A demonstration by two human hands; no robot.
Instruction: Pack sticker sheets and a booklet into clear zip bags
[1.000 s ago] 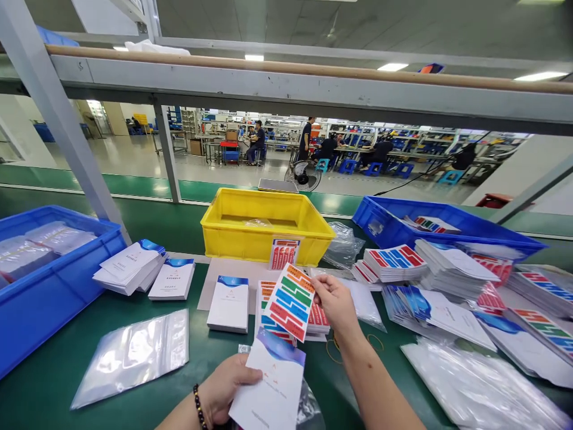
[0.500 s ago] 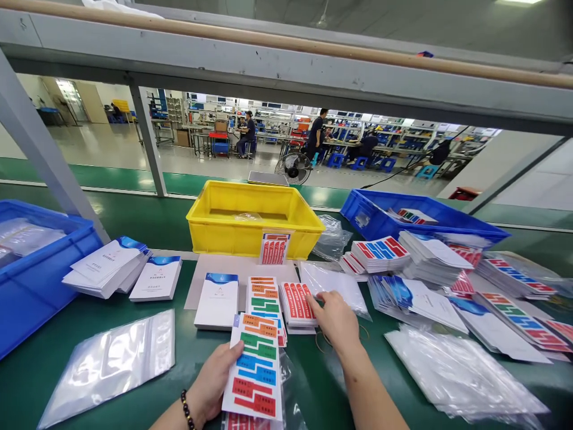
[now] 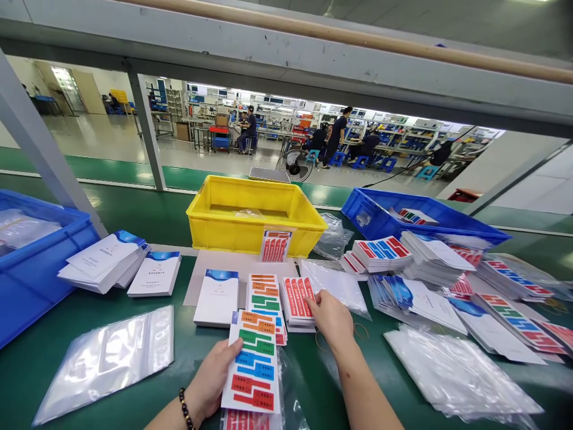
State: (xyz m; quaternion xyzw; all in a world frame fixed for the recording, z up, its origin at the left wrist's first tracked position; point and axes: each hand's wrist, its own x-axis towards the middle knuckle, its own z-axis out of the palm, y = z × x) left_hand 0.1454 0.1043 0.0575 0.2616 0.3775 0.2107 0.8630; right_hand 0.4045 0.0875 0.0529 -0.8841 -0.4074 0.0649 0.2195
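Note:
My left hand (image 3: pixel 213 373) is closed around a label sheet (image 3: pixel 253 364) with orange, green, blue and red labels, the thumb lying on its left edge. A blue-topped corner shows behind that sheet, and a clear bag with red labels lies under its lower end. With thumb and fingers closed, my right hand (image 3: pixel 332 316) grips the right edge of the top red label sheet (image 3: pixel 296 297) on a small stack. Left of this stack are a pile of multicoloured label sheets (image 3: pixel 265 303) and a stack of white booklets (image 3: pixel 216 301) with blue tops.
A yellow bin (image 3: pixel 255 233) stands behind the stacks, a labelled sample bag on its front. Blue bins (image 3: pixel 42 263) flank the bench at left and far right. Clear bags (image 3: pixel 111 358) lie on the left; more bags (image 3: pixel 461 370) and paper stacks (image 3: pixel 434 260) fill the right. People work beyond.
My right fingers have closed on the right edge of the top red label sheet, which now looks slightly lifted. My left hand keeps its multicoloured sheet almost still.

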